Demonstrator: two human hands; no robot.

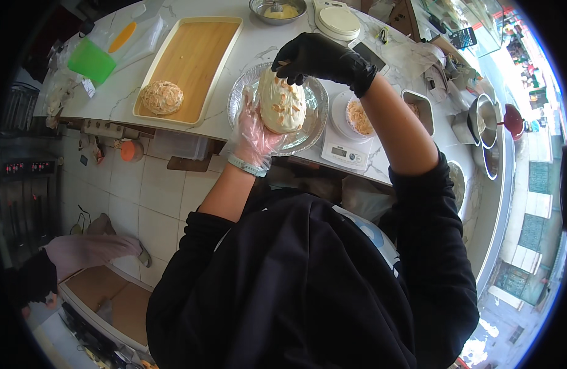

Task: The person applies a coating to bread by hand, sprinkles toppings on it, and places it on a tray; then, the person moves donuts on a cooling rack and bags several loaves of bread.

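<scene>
My left hand (254,140), in a clear plastic glove, holds an oval cream-coated bun (285,114) tilted up over a round foil pan (320,104). Pale toasted flakes dot the cream. Just above the bun's far end, my right hand (323,58) in a black glove has its fingertips pinched together, pointing down. Whatever lies between those fingers is too small to make out. To the right of the pan, a small round container of flakes (360,117) sits on a white digital scale (345,155).
A wooden-bottomed tray (194,55) at the left carries one flake-covered bun (162,98). Farther back stand a metal bowl (277,18) and a second scale (337,23). A green container (91,61) is far left; metal pots (480,120) stand right. Someone's draped clothing (90,252) shows lower left.
</scene>
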